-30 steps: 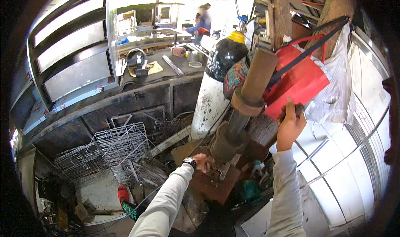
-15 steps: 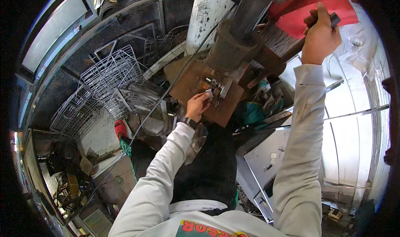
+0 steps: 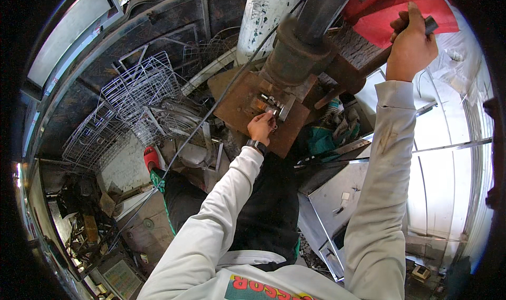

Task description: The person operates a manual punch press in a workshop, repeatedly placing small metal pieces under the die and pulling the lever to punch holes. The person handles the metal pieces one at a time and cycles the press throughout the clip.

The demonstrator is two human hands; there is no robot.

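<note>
in my view, at two o'clock, my right hand [image 3: 412,53] is clenched around a dark lever [image 3: 431,25]. at twelve, my left hand [image 3: 261,128] pinches a small metal piece [image 3: 273,112] over a rusty plate [image 3: 234,107], near a metal bar [image 3: 286,108]. wire racks [image 3: 139,84] sit at ten.

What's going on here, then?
A person is working at a rusty machine, perhaps a hand press. Their left hand is at its brown base plate, fingertips by a short metal bar; whether they pinch anything is hard to tell. The right hand, off to the right, grips a dark handle.
</note>
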